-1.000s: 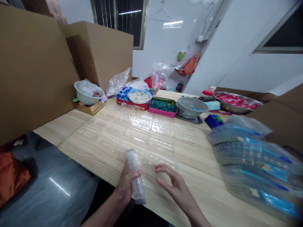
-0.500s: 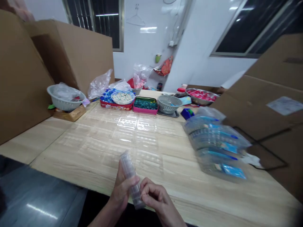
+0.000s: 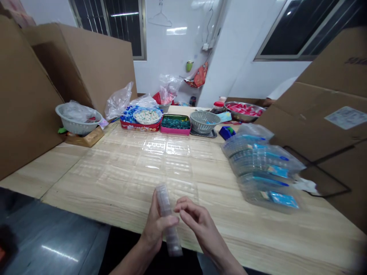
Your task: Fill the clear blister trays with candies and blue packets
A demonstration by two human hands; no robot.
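Two hands at a wooden table: left hand wrapped round a clear plastic tube, right hand half-open, empty.

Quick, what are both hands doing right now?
Left hand: closed, holding the clear plastic tube.
Right hand: half-curled, holding nothing, beside the tube.

Right of the fingers lies a stack of clear bagged packs with blue labels. Clear moulded plastic trays lie flat just past the fingers. Far beyond them, along the table, sit a pink tin of teal beads, a grey plastic colander and a steel bowl of red pieces. 2 tall cardboard boxes stand far left of the fingers.
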